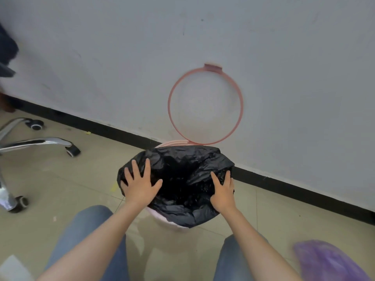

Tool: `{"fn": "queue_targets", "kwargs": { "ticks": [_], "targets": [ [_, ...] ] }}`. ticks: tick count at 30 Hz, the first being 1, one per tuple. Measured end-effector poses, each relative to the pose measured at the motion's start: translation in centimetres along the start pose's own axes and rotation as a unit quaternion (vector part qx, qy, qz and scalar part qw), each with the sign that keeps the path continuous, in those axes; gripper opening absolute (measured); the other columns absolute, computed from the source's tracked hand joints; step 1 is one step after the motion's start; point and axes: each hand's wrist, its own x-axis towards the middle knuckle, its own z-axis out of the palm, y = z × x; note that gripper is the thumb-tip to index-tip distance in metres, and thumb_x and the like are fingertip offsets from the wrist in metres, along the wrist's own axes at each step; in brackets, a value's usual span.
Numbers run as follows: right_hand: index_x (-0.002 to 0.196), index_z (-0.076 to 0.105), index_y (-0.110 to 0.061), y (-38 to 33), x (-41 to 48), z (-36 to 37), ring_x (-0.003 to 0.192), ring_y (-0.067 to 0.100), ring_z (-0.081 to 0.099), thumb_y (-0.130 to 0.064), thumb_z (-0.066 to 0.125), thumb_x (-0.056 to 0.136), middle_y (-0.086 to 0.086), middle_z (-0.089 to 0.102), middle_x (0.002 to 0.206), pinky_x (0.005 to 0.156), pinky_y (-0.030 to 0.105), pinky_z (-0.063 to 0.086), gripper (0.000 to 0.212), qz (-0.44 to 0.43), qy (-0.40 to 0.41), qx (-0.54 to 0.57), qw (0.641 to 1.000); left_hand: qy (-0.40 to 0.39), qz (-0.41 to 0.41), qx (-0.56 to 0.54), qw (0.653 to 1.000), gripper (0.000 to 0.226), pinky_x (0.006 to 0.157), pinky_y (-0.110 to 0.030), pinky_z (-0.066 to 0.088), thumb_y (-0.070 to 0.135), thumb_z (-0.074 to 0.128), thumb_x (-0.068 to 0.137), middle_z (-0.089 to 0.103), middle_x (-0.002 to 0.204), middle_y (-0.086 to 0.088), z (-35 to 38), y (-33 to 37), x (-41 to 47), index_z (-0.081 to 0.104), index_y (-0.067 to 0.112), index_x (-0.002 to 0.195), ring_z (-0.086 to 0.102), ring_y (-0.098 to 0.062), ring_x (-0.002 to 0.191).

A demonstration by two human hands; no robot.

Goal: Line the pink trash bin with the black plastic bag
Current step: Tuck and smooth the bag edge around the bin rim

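The pink trash bin (172, 225) stands on the floor by the wall, between my knees. A crinkled black plastic bag (182, 169) is spread over its mouth and hangs over the rim all round, sagging into the bin in the middle. My left hand (140, 185) lies flat with spread fingers on the bag's left edge. My right hand (222, 191) rests on the bag's right edge with straight fingers. The bin's pink ring clamp (206, 105) is flipped up against the wall behind the bin.
A chrome office chair base (38, 142) with castors stands at the left. A purple plastic bag (326, 262) lies on the floor at the lower right. A black skirting strip (304, 191) runs along the white wall. My knees in jeans flank the bin.
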Motion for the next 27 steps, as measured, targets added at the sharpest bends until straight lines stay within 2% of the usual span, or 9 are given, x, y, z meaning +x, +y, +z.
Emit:
{"fn": "queue_targets", "kwargs": {
  "ticks": [4, 7, 9, 11, 13, 15, 19, 21, 27],
  "targets": [
    [0.146, 0.014, -0.024, 0.6, -0.4, -0.2, 0.143, 0.038, -0.007, -0.001, 0.045, 0.089, 0.019, -0.012, 0.155, 0.116, 0.041, 0.018, 0.069, -0.015, 0.006, -0.013, 1.0, -0.053, -0.008, -0.342, 0.938, 0.075, 0.108, -0.045, 0.033, 0.04, 0.053, 0.086, 0.029, 0.149, -0.005, -0.1, -1.8, 0.0, 0.007, 0.027, 0.144, 0.034, -0.026, 0.132],
    [0.137, 0.04, -0.011, 0.0, -1.8, 0.3, 0.14, 0.044, 0.017, -0.031, 0.038, 0.095, 0.028, 0.02, 0.151, 0.112, 0.051, 0.025, 0.046, -0.064, 0.138, -0.07, 0.986, -0.072, -0.045, -0.5, 0.862, 0.065, 0.11, -0.042, 0.031, 0.027, 0.051, 0.092, 0.031, 0.146, 0.005, 0.0, -2.2, -0.7, 0.012, 0.028, 0.144, 0.033, -0.019, 0.132],
    [0.118, 0.057, -0.011, -0.9, -3.8, 1.2, 0.128, 0.044, 0.042, -0.046, 0.025, 0.095, 0.027, 0.048, 0.136, 0.1, 0.053, 0.041, 0.053, -0.18, 0.223, -0.095, 0.953, -0.065, -0.068, -0.552, 0.829, 0.065, 0.112, -0.045, 0.029, 0.029, 0.05, 0.092, 0.025, 0.151, 0.0, 0.1, -2.4, -0.9, 0.01, 0.03, 0.143, 0.03, -0.021, 0.135],
    [0.113, 0.054, -0.019, -1.3, -6.5, 3.1, 0.122, 0.035, 0.045, -0.052, 0.039, 0.088, 0.017, 0.06, 0.126, 0.098, 0.047, 0.041, 0.044, -0.341, 0.228, -0.158, 0.898, -0.059, -0.078, -0.576, 0.812, 0.067, 0.112, -0.045, 0.028, 0.028, 0.05, 0.092, 0.022, 0.152, -0.001, 0.6, -2.6, -1.3, 0.008, 0.029, 0.143, 0.029, -0.021, 0.136],
    [0.107, 0.051, -0.024, -1.6, -8.7, 4.8, 0.113, 0.026, 0.044, -0.05, 0.068, 0.067, 0.008, 0.068, 0.115, 0.09, 0.04, 0.048, 0.051, -0.426, 0.195, -0.21, 0.858, -0.049, -0.09, -0.592, 0.799, 0.067, 0.111, -0.044, 0.03, 0.026, 0.05, 0.092, 0.023, 0.151, -0.002, 1.4, -2.8, -1.7, 0.006, 0.028, 0.144, 0.031, -0.022, 0.134],
    [0.099, 0.051, -0.023, -1.2, -9.0, 6.2, 0.1, 0.023, 0.047, -0.03, 0.079, 0.059, 0.005, 0.064, 0.103, 0.077, 0.033, 0.048, 0.05, -0.423, 0.201, -0.187, 0.863, -0.047, -0.085, -0.597, 0.796, 0.066, 0.11, -0.046, 0.031, 0.026, 0.05, 0.092, 0.029, 0.148, -0.003, 1.9, -2.8, -2.2, 0.008, 0.029, 0.143, 0.035, -0.022, 0.131],
    [0.092, 0.052, -0.011, -0.6, -8.3, 7.1, 0.076, 0.023, 0.041, -0.001, 0.049, 0.084, 0.007, 0.043, 0.086, 0.061, 0.028, 0.028, 0.013, -0.434, 0.303, -0.175, 0.83, -0.046, -0.086, -0.579, 0.81, 0.063, 0.111, -0.048, 0.03, 0.032, 0.05, 0.091, 0.03, 0.149, -0.002, 3.2, -3.2, -3.1, 0.014, 0.031, 0.142, 0.034, -0.021, 0.132],
    [0.085, 0.054, -0.007, -0.6, -8.4, 7.0, 0.067, 0.021, 0.036, 0.001, 0.034, 0.095, 0.007, 0.053, 0.071, 0.053, 0.028, 0.029, 0.024, -0.456, 0.302, -0.164, 0.821, -0.041, -0.101, -0.585, 0.804, 0.064, 0.112, -0.047, 0.028, 0.035, 0.049, 0.091, 0.026, 0.151, -0.002, 3.3, -3.2, -3.1, 0.011, 0.029, 0.143, 0.031, -0.021, 0.135],
    [0.056, 0.058, -0.014, -0.3, -9.2, 7.4, 0.065, 0.019, 0.029, -0.002, 0.048, 0.079, -0.001, 0.052, 0.055, 0.056, 0.028, 0.021, 0.028, -0.504, 0.215, -0.282, 0.787, -0.024, -0.123, -0.55, 0.825, 0.068, 0.112, -0.042, 0.028, 0.035, 0.045, 0.093, 0.021, 0.153, -0.005, 1.9, -2.8, -1.2, 0.003, 0.021, 0.145, 0.029, -0.024, 0.136]
  ]
}}
